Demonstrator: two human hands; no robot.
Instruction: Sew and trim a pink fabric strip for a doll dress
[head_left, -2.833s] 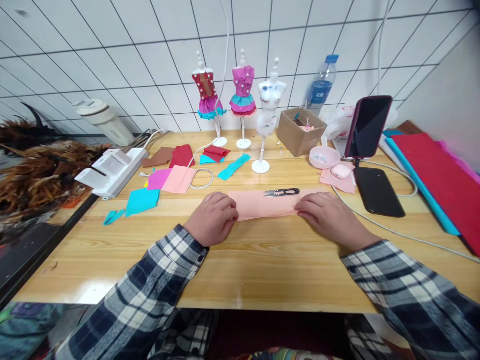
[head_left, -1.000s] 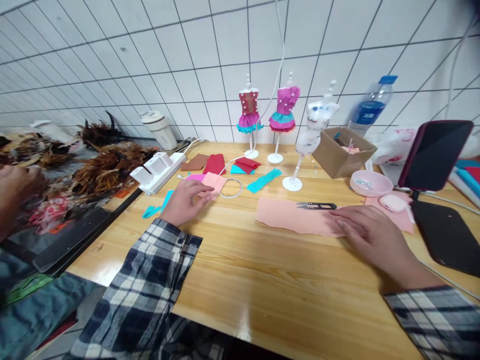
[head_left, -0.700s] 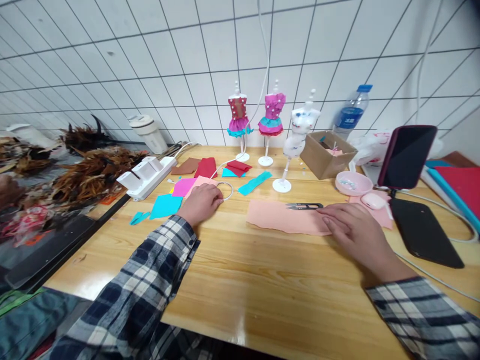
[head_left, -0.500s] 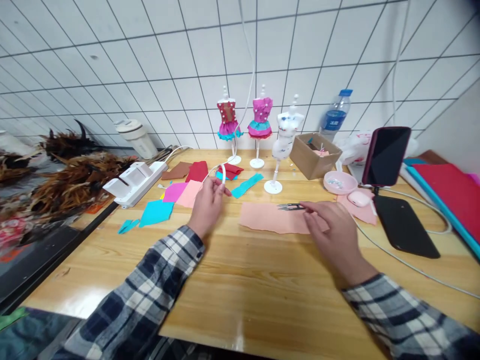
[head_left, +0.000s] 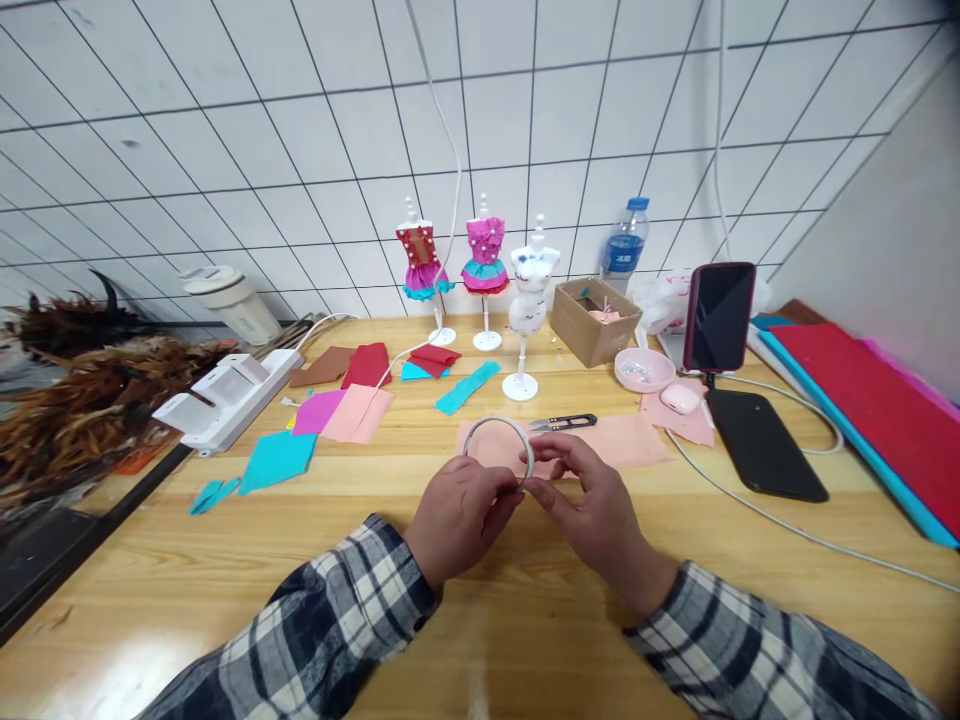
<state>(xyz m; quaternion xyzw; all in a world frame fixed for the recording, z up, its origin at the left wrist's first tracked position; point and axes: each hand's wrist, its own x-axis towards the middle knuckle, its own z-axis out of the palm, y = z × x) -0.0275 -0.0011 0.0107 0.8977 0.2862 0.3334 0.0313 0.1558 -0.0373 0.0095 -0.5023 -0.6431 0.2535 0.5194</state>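
Note:
A thin white ring, looking like a narrow roll of tape (head_left: 501, 420), is held up in front of me. My left hand (head_left: 461, 515) is closed on its lower edge, and the fingertips of my right hand (head_left: 596, 510) pinch its right side. Under and behind the hands lies a strip of pale pink crepe paper (head_left: 634, 440), partly covered by them. On the strip's far edge rest black thread snips (head_left: 566, 423), blades pointing left. Beyond them stands a small white mannequin (head_left: 531, 300) with a patterned surface.
Two dressed mannequins (head_left: 424, 260) stand at the back. Coloured paper pieces (head_left: 277, 460) and a power strip (head_left: 232, 400) lie left. To the right are a cardboard box (head_left: 592, 340), a pink bowl (head_left: 626, 372), an upright phone (head_left: 720, 318), a black phone (head_left: 766, 445), cables and red sheets (head_left: 870, 400).
My left hand reached left, picked up the roll of tape and brought it back to the middle. My right hand left the pink strip and now grips the roll too.

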